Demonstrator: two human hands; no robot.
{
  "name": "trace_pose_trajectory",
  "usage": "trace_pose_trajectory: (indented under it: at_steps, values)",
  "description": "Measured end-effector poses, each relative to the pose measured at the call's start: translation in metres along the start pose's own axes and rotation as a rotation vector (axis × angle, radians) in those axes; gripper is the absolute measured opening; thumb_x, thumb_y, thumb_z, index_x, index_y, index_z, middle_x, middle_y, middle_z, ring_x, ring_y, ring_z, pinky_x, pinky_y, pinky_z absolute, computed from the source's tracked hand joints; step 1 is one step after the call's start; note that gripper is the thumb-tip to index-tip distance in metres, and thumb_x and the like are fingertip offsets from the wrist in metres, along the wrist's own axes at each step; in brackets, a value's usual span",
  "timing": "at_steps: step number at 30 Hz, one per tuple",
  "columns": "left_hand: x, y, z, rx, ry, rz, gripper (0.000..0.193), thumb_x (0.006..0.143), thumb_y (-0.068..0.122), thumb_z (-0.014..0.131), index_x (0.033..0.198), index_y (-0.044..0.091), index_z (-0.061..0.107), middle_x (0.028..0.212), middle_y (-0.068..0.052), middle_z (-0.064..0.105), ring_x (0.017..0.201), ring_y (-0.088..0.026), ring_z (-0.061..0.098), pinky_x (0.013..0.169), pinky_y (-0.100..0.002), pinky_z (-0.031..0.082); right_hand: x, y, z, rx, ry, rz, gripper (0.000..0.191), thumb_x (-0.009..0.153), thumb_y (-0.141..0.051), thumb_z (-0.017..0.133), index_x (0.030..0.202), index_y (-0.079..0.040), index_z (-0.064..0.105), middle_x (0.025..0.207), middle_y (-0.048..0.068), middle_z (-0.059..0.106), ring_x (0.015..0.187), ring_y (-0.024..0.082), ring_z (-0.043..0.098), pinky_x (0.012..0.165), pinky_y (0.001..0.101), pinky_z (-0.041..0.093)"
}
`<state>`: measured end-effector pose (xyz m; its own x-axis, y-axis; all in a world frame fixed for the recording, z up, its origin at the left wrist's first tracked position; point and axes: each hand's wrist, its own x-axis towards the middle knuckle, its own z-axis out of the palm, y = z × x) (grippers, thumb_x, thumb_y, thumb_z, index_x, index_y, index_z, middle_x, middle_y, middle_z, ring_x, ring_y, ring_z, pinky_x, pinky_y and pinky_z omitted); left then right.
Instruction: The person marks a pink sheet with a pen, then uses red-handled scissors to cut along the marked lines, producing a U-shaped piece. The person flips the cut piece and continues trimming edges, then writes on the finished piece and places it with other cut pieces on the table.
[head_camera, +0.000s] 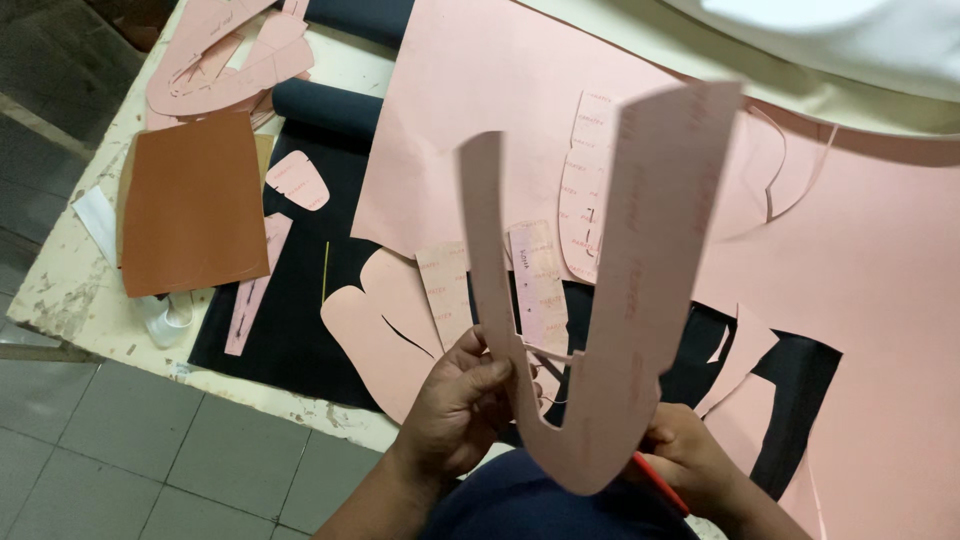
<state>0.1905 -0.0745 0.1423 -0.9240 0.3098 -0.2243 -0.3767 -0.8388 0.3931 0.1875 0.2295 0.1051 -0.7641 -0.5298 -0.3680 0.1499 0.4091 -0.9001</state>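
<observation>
Head view, looking down over my two hands at a worn, paint-chipped cream bench (70, 290). Upper left: a heap of pink card pattern pieces (225, 60) lies at the bench's far corner. Below it, a brown rectangular leather sheet (195, 205) rests flat, with a white strip (98, 220) just beside its left edge. Centre: a black fabric sheet (290, 330), rolled at its far end, carries several small pink cut-outs, among them a rounded tab (297, 180) and a narrow strip (250, 290). Right: a large pink card sheet (480, 110) covers much of the bench, with shapes already cut out of it; printed lettering runs in rows on the backs of some pieces, kept unread.

My left hand (455, 405) pinches the lower left limb of a large U-shaped pink card pattern piece (610, 330), thumb and fingers pressed together on the card. My right hand (690, 455) sits behind the piece's lower right edge, closed around a red-handled tool (660, 485); I cannot tell whether its grip also touches the card. The U-shaped piece stands upright above the bench, its curved base between both hands and its two limbs pointing away from me.
</observation>
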Motion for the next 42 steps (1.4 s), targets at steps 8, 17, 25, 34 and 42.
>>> trace_pose_trajectory:
  at_steps: [8, 17, 25, 34, 42]
  values:
    - [0.003, -0.002, 0.012, 0.154, 0.043, 0.111, 0.036, 0.097, 0.000, 0.060, 0.133, 0.003, 0.057, 0.112, -0.015, 0.072, 0.094, -0.024, 0.074, 0.081, -0.042, 0.065, 0.002, 0.031, 0.000, 0.596, 0.030, 0.369, 0.051, 0.082, -0.022, 0.071, 0.128, -0.003, 0.063, 0.095, 0.012, 0.074, 0.073, 0.017, 0.071, 0.064, 0.0334, 0.060]
    - [0.008, 0.000, 0.020, 0.218, 0.056, 0.081, 0.038, 0.097, -0.002, 0.057, 0.134, 0.005, 0.055, 0.110, -0.017, 0.072, 0.094, -0.025, 0.074, 0.081, -0.042, 0.066, 0.004, 0.029, 0.000, 0.590, 0.079, 0.368, 0.047, 0.083, -0.010, 0.074, 0.126, 0.007, 0.068, 0.100, 0.015, 0.079, 0.077, 0.015, 0.074, 0.065, 0.0287, 0.060]
    - [0.010, -0.015, 0.016, 0.217, 0.126, 0.162, 0.030, 0.093, -0.001, 0.061, 0.122, 0.007, 0.064, 0.105, -0.012, 0.073, 0.092, -0.023, 0.074, 0.077, -0.037, 0.067, 0.024, 0.014, 0.023, 0.585, 0.305, 0.292, 0.026, 0.098, -0.023, 0.057, 0.107, 0.000, 0.065, 0.072, 0.011, 0.063, 0.057, 0.017, 0.061, 0.049, 0.0304, 0.051]
    - [0.015, 0.014, -0.015, 0.697, -0.041, 0.569, 0.015, 0.090, -0.003, 0.071, 0.099, 0.009, 0.073, 0.148, -0.006, 0.054, 0.136, -0.021, 0.059, 0.108, -0.036, 0.058, 0.015, -0.044, -0.018, 0.660, 0.402, 0.082, 0.068, 0.103, -0.053, 0.043, 0.123, 0.010, 0.059, 0.093, 0.012, 0.070, 0.080, 0.016, 0.066, 0.068, 0.0265, 0.054]
    - [0.019, 0.035, -0.004, 0.264, 0.121, 0.391, 0.032, 0.104, 0.015, 0.055, 0.133, 0.004, 0.062, 0.135, -0.027, 0.067, 0.116, -0.029, 0.067, 0.098, -0.037, 0.058, 0.024, -0.068, -0.023, 0.496, 0.445, 0.264, 0.062, 0.069, -0.014, 0.071, 0.127, 0.001, 0.058, 0.089, 0.011, 0.067, 0.074, 0.019, 0.066, 0.062, 0.0346, 0.054]
